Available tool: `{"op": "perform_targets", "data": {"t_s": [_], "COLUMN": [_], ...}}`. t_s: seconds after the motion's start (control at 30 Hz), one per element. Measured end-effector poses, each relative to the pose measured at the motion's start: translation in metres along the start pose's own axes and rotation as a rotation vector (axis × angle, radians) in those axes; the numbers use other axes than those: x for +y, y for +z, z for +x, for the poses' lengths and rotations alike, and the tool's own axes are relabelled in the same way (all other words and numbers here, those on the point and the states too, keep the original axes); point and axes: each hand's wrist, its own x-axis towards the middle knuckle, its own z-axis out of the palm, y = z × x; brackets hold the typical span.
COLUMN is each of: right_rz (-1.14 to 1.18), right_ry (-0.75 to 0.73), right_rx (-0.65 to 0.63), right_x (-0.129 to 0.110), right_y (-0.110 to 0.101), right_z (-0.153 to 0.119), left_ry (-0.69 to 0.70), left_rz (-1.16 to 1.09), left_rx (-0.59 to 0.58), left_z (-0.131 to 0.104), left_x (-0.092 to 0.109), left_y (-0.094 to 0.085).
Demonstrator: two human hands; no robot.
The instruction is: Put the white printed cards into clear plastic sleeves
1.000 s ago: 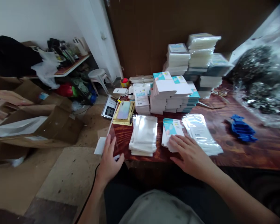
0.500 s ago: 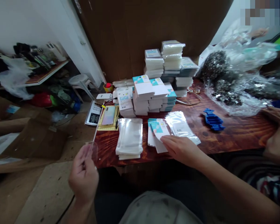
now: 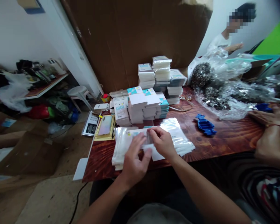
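A printed white card [image 3: 129, 133] lies sideways between my hands, over the left stack of clear plastic sleeves [image 3: 118, 149]. My right hand [image 3: 162, 141] pinches its right end, where clear film shows. My left hand [image 3: 135, 160] is beside it, thumb apart and fingers stretched over the card; whether they press on it I cannot tell. Below my hands, part of a loose white card [image 3: 156, 154] shows on the table. To the right lies a fanned pile of sleeved cards [image 3: 178, 137]. My hands hide most of the small card pile beneath them.
Tall stacks of cards [image 3: 136, 107] and packed sleeves [image 3: 162, 67] stand behind. A phone [image 3: 105, 125] and scale [image 3: 90, 124] lie left. A blue plastic piece [image 3: 205, 125] and bags of metallic parts [image 3: 219, 96] are right. A co-worker's hands [image 3: 270, 119] rest at the far right.
My left hand has come from beyond the table's left edge to the middle. My right hand has drawn back slightly left and now pinches a card turned sideways. The view has shifted.
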Motion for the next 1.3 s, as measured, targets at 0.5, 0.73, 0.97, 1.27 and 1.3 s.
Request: {"op": "perform_targets", "data": {"t_s": [0.5,0.73,0.97,1.27,1.3], "right_rz": [0.135,0.313,0.104,-0.016,0.006], "right_ry": [-0.105,0.332,0.277,0.208,0.222], "right_rx": [0.361,-0.06,0.088,0.215,0.198], "right_x": [-0.005,0.006,0.01,0.007,0.008], "right_y": [-0.044,-0.07,-0.064,-0.051,-0.051], "right_z": [0.011,-0.024,-0.028,-0.029,-0.029], "left_ry": [-0.742,-0.755,-0.75,-0.725,-0.715], "left_rz": [-0.817,-0.869,-0.921,-0.952,-0.964], "left_rx": [0.192,0.313,0.378,0.426,0.436], "left_z": [0.039,0.042,0.039,0.033,0.033], "left_x": [-0.028,-0.029,-0.026,-0.021,-0.022], "left_y": [0.002,0.005,0.01,0.014,0.013]}}
